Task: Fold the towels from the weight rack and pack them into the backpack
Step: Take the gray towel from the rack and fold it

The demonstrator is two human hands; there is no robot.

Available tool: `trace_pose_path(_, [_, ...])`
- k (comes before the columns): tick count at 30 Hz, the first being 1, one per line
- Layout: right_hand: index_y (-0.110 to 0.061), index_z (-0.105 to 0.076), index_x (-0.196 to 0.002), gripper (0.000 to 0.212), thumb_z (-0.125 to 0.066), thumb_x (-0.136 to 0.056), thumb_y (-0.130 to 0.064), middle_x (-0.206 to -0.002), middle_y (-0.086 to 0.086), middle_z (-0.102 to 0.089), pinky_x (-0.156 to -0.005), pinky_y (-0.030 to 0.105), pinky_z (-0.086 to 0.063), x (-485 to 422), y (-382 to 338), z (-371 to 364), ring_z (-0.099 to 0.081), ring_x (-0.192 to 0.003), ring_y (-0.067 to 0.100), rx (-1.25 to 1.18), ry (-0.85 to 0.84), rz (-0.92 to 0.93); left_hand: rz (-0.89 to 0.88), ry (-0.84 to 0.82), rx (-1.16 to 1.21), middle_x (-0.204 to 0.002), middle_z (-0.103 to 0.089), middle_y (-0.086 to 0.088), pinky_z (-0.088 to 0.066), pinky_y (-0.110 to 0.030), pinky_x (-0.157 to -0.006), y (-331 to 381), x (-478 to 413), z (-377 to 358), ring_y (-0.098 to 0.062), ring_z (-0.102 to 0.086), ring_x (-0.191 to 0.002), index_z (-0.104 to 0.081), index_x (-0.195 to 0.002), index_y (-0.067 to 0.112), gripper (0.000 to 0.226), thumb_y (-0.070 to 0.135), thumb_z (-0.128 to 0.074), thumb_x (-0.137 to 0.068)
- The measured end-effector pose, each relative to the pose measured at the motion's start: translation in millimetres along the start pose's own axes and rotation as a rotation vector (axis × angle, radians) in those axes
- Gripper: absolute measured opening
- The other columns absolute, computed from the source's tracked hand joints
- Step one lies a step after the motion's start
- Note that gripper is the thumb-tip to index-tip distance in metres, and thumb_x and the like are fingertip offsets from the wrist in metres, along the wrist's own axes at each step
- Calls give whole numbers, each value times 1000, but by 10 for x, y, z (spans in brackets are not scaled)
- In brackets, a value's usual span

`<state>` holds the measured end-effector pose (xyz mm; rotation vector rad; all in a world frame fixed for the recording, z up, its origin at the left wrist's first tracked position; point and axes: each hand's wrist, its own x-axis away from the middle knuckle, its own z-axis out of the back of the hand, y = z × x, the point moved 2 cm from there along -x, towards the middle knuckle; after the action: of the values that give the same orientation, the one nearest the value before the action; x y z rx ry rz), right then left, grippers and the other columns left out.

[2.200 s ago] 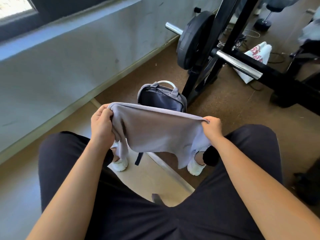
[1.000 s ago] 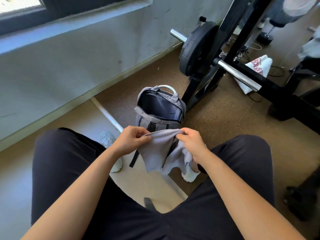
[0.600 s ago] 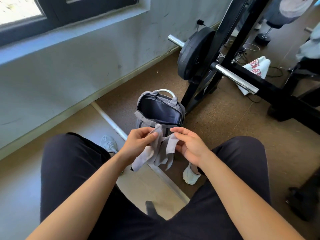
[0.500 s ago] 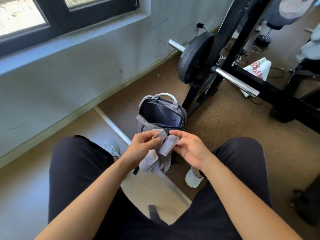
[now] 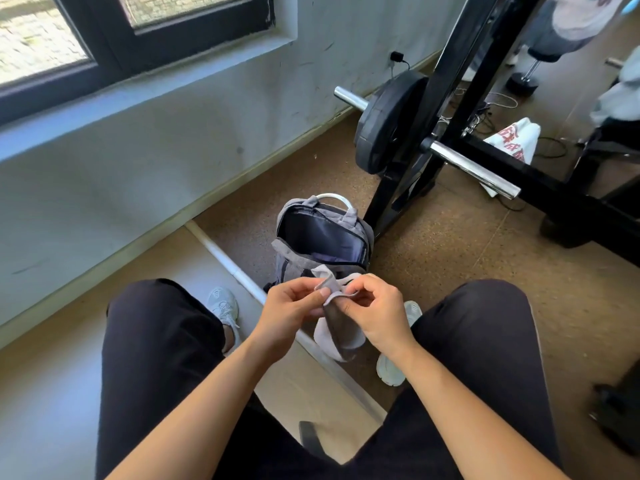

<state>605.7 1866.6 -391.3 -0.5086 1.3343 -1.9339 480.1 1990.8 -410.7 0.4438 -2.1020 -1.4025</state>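
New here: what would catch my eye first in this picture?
The left hand and right hand meet mid-frame, pinching a grey towel that hangs below them. Just beyond stands an open grey backpack on the floor; right of it, a black weight rack carrying a plate.

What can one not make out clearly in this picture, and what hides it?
Head view:
- Backpack: its bottom is dark and behind the front wall; contents unclear.
- Grey towel: left hand and right hand cover its top; fold count hidden.
- White towel: red print partly behind the weight rack, too small to read.
- Cloth top right: cut off by the edge.
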Motion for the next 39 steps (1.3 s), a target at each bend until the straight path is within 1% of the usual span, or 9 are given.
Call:
trace_pose_path(3, [-14, -72, -80, 16, -81, -83, -27, -79, -1, -68, -72, 43, -55, -23, 41, 27, -65, -76, 17, 13, 16, 1, -4, -13, 3, -98, -77, -19, -62, -40, -82, 33, -45, -10, -31, -73, -90, -78, -98, 5, 13, 12, -73, -89])
trace_pose_path(6, [-14, -73, -81, 21, -79, -84, -34, -79, 0, -67, -70, 46, -54, -38, 70, 25, -63, -74, 17, 37, 14, -11, -26, -55, -80, -104, -77, -19, -60, -45, -89, -5, -67, -11, -31, -73, -95, -78, -107, 4, 17, 12, -69, -95])
trace_pose_path(9, [-13, -72, -79, 17, -80, -85, -27, -79, 0, -62, -66, 40, -52, -32, 63, 29, -61, -72, 15, 111, 58, 25, -30, -94, -130, -107, -77, -18, -56, -53, -95, 3, -68, -13, -40, -71, -103, -79, -111, 10, 19, 18, -68, -97])
trace_pose_path(16, [-16, -68, -77, 22, -78, -84, -34, -90, -7, -56, -71, 22, -48, -46, 102, -5, -56, -88, 10, 214, 49, 46, -103, -89, -247, -98, -79, -11, -60, -44, -90, -2, -69, -21, -24, -75, -95, -81, -97, 22, 13, 22, -79, -85])
trace_pose_path(19, [-25, -68, -99, 21, -77, -82, -34, -114, -15, -59, -90, 11, -38, -91, 63, 44, -49, -113, 4, 213, -32, 69, -180, -83, -349, -96, -80, -5, -59, -36, -85, 17, -65, 18, -16, -74, -92, -81, -102, 20, 14, 16, -76, -90])
trace_pose_path(22, [-36, -54, -137, 63, -80, -81, -26, -134, -24, -53, -98, 2, -30, -103, 39, 92, -43, -126, -4, 179, -211, 38, -270, -185, -446, -102, -79, 0, -58, -34, -87, 84, -43, 40, -19, -74, -99, -80, -111, 26, 22, 15, -73, -93])
trace_pose_path(26, [-44, -63, -125, 46, -76, -87, -23, -115, -16, -61, -89, 9, -44, -47, 12, 57, -54, -110, -5, 169, -420, -79, -278, -254, -480, -103, -77, -10, -57, -46, -88, 124, -73, 105, -28, -72, -99, -78, -115, 21, 21, 15, -72, -95])
trace_pose_path(30, [-27, -75, -95, 6, -74, -89, -27, -90, 1, -61, -76, 30, -47, -84, 28, 59, -57, -85, 11, 234, -322, -70, -187, -166, -311, -84, -75, -12, -53, -35, -75, 148, -69, 147, -20, -67, -77, -72, -107, 17, 18, 15, -78, -90])
trace_pose_path(39, [-17, -72, -102, 20, -63, -95, 0, -89, -11, -73, -83, 19, -49, -136, -27, 243, -66, -88, 4, -157, -252, -33, -160, -213, -512, -85, -75, -5, -57, -29, -75, 78, -80, 208, -13, -68, -78, -72, -96, 11, 15, -3, -71, -89])
